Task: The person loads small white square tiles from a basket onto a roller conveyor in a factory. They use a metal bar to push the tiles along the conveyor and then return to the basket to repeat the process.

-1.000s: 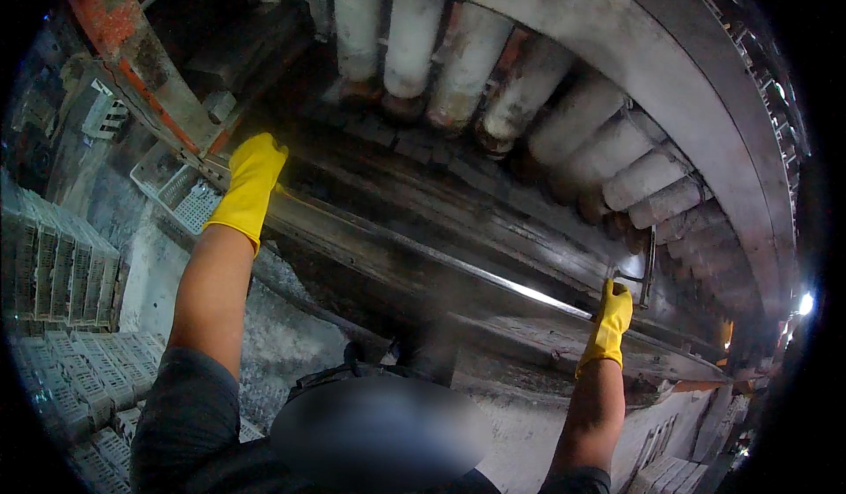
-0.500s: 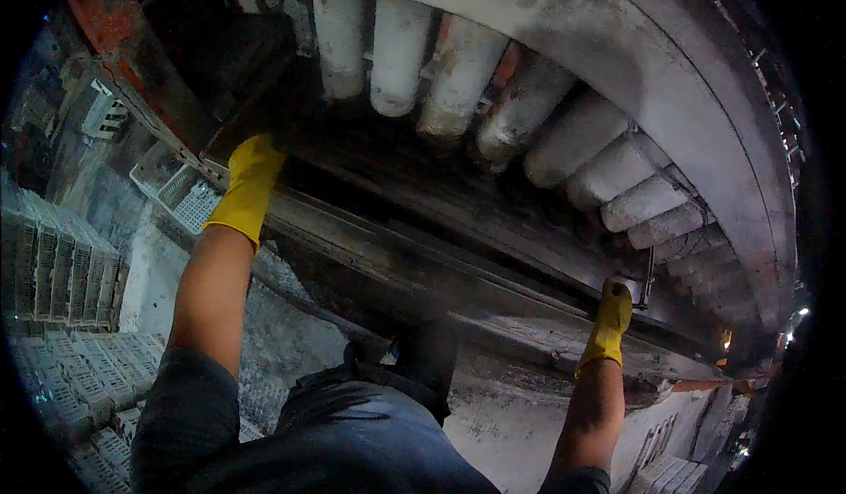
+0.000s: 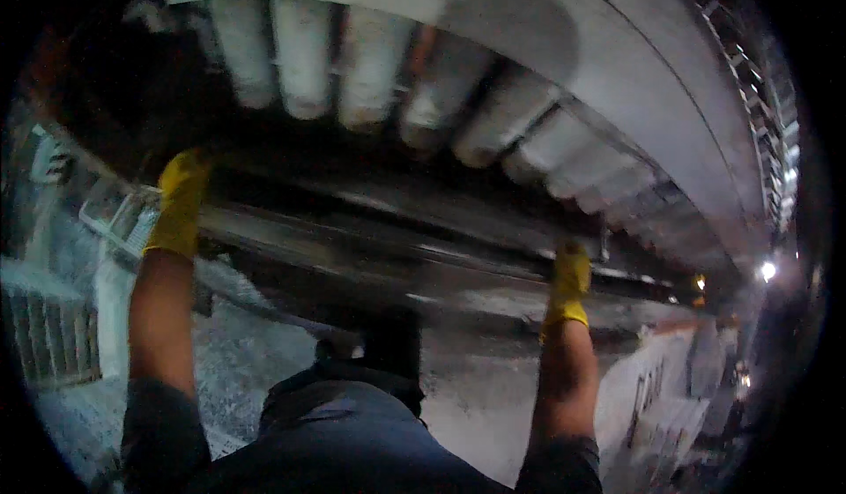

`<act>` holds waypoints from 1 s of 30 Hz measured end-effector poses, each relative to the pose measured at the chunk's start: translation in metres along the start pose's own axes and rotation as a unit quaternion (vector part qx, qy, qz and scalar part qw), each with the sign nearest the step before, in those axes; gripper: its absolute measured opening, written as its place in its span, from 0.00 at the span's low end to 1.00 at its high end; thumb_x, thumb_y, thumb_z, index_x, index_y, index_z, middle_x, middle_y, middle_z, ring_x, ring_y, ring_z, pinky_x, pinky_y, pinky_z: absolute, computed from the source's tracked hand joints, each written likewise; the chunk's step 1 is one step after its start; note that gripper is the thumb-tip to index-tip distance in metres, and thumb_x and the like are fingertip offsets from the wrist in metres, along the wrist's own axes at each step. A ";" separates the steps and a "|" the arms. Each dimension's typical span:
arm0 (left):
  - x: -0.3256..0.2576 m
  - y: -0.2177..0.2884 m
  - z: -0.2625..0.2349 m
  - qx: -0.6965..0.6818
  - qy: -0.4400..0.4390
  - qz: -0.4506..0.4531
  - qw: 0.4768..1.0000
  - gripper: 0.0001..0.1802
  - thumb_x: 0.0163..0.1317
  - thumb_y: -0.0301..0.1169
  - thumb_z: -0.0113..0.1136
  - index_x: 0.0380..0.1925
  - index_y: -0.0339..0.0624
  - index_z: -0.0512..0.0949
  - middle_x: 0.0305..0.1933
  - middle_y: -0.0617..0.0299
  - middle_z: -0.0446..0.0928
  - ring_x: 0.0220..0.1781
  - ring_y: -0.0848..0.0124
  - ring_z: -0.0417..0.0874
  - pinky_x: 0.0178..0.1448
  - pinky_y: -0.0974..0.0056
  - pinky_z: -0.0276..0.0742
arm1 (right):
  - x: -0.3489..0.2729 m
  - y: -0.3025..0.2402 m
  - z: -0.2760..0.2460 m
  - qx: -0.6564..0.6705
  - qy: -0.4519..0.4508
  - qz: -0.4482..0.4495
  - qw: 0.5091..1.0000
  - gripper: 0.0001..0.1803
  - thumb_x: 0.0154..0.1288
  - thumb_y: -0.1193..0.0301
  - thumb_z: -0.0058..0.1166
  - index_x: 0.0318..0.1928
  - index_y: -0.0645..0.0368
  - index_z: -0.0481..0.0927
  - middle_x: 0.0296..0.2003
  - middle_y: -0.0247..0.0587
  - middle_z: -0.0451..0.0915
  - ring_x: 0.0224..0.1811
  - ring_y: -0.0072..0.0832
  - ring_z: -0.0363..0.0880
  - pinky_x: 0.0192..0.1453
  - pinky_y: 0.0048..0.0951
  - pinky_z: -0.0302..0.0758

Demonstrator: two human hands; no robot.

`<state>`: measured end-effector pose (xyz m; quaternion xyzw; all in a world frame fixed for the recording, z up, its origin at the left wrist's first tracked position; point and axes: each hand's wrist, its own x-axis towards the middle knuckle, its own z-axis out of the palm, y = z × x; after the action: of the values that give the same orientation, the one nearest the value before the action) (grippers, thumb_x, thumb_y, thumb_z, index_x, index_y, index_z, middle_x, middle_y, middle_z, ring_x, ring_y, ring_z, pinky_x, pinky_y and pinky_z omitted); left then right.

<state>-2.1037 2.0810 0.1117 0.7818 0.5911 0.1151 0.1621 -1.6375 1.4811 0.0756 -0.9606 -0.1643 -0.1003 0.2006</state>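
Both my arms reach forward in yellow gloves to a long dark ledge (image 3: 300,240) of a machine. My left hand (image 3: 181,196) is at its left end, its fingers lost in shadow and blur. My right hand (image 3: 571,279) is farther along to the right, its fingers appearing curled at the ledge. What it grips, if anything, is hidden. Just beyond it stands a thin upright metal piece (image 3: 604,240). Ahead of both hands, a row of thick pale cylinders (image 3: 304,62) hangs below a broad curved grey rim (image 3: 617,44).
At the left, a pale plastic crate (image 3: 110,225) rests low beside the machine, with stacked crates (image 3: 53,335) nearer to me. A pale wall or panel (image 3: 480,371) lies below the ledge. Bright lamps (image 3: 768,271) shine at the far right.
My view has turned, so the machine and both arms appear farther left. The right hand appears higher in the picture. Both hands remain along the ledge, and the scene is more blurred.
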 end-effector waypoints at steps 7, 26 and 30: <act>0.079 -0.102 0.045 0.129 0.010 0.080 0.988 0.33 0.63 0.56 0.58 0.61 0.46 0.78 0.63 0.48 0.78 0.66 0.49 0.77 0.67 0.49 0.73 | 0.012 -0.073 -0.020 -0.002 -0.043 0.161 0.986 0.26 0.67 0.47 0.51 0.47 0.56 0.85 0.45 0.51 0.86 0.51 0.51 0.84 0.55 0.44 0.77; -0.015 -0.014 -0.002 0.105 0.030 0.032 0.994 0.23 0.64 0.50 0.62 0.44 0.40 0.82 0.48 0.46 0.84 0.52 0.46 0.84 0.53 0.48 0.78 | -0.008 -0.017 -0.032 -0.039 -0.049 0.161 0.985 0.30 0.67 0.43 0.54 0.54 0.54 0.84 0.52 0.48 0.85 0.56 0.47 0.82 0.59 0.44 0.77; 0.009 -0.053 0.018 0.107 0.044 0.053 0.992 0.23 0.64 0.50 0.62 0.44 0.41 0.82 0.48 0.46 0.84 0.52 0.46 0.84 0.53 0.48 0.77 | -0.008 -0.019 -0.029 -0.035 -0.059 0.158 0.985 0.31 0.67 0.42 0.53 0.56 0.54 0.83 0.53 0.48 0.84 0.57 0.47 0.82 0.61 0.45 0.77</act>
<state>-2.1415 2.1006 0.0748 0.8191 0.5641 0.0940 0.0455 -1.6555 1.4836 0.1065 -0.9852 -0.0186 -0.0159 0.1697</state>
